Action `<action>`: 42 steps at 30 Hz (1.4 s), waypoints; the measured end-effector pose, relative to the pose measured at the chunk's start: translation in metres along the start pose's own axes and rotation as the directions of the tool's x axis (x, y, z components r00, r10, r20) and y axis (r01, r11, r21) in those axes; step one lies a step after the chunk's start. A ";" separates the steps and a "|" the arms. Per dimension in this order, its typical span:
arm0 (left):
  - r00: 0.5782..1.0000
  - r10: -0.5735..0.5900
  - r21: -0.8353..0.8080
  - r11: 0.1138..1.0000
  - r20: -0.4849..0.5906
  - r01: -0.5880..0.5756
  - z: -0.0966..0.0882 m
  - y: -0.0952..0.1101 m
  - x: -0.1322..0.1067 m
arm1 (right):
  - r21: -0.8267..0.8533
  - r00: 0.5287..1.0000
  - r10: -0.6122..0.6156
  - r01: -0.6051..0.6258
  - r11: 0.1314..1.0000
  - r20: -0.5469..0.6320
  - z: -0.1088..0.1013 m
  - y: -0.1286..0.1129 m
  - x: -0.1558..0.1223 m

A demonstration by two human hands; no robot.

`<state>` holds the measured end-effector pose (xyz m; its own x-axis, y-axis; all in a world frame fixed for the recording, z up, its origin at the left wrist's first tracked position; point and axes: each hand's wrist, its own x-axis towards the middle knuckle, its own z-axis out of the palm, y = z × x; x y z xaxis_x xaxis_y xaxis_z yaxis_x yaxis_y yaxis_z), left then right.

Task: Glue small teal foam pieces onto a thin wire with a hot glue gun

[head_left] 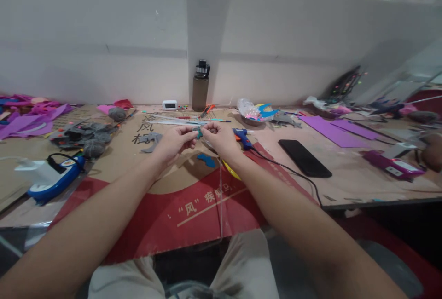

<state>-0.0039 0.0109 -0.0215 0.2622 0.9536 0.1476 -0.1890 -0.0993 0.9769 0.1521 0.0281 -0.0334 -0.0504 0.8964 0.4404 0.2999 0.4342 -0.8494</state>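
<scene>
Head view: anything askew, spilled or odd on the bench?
Nothing spilled or broken. The blue glue gun lies on its side beside the right hand, its black cord trailing over the table edge: a likely snag.

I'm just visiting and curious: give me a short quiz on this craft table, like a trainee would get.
1. True or false: the dark bottle stands upright against the white partition.
2. What do the left hand and right hand pinch between them? A: small teal piece; B: spoon; C: coin.
3. Fill in: the corded blue ____ lies on the table just right of the right hand.
Key: 1 true; 2 A; 3 glue gun.
</scene>
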 end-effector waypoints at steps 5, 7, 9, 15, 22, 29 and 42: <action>0.999 -0.029 0.000 1.000 0.038 0.029 -0.001 0.001 -0.002 | 0.057 0.999 0.042 -0.042 0.998 -0.003 0.000 0.003 0.002; 0.999 -0.040 0.020 0.999 0.002 0.040 -0.002 0.003 -0.003 | 0.038 1.000 0.018 -0.017 0.999 -0.012 0.000 0.002 0.001; 0.999 -0.042 0.060 0.997 -0.035 0.044 -0.002 0.004 -0.004 | -0.003 1.000 -0.014 0.014 1.000 -0.023 0.000 0.001 -0.002; 0.997 0.020 0.196 0.981 -0.078 -0.004 -0.003 0.003 -0.004 | -0.097 0.997 -0.074 0.074 0.993 -0.006 0.000 -0.005 -0.008; 0.992 0.088 0.317 0.947 -0.094 -0.054 -0.001 0.000 -0.004 | -0.158 0.993 -0.122 0.121 0.980 0.008 0.002 -0.006 -0.011; 0.985 0.144 0.387 0.917 -0.098 -0.095 -0.002 0.001 -0.004 | -0.206 0.987 -0.163 0.160 0.965 0.001 0.005 -0.005 -0.013; 0.987 0.125 0.467 0.882 -0.104 -0.063 0.003 0.005 -0.007 | -0.212 0.990 -0.138 0.139 0.967 0.020 0.004 -0.006 -0.015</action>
<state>-0.0041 0.0033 -0.0171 0.1366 0.9580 0.2522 0.2586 -0.2803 0.9244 0.1469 0.0119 -0.0361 -0.1102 0.8294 0.5477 0.4853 0.5258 -0.6986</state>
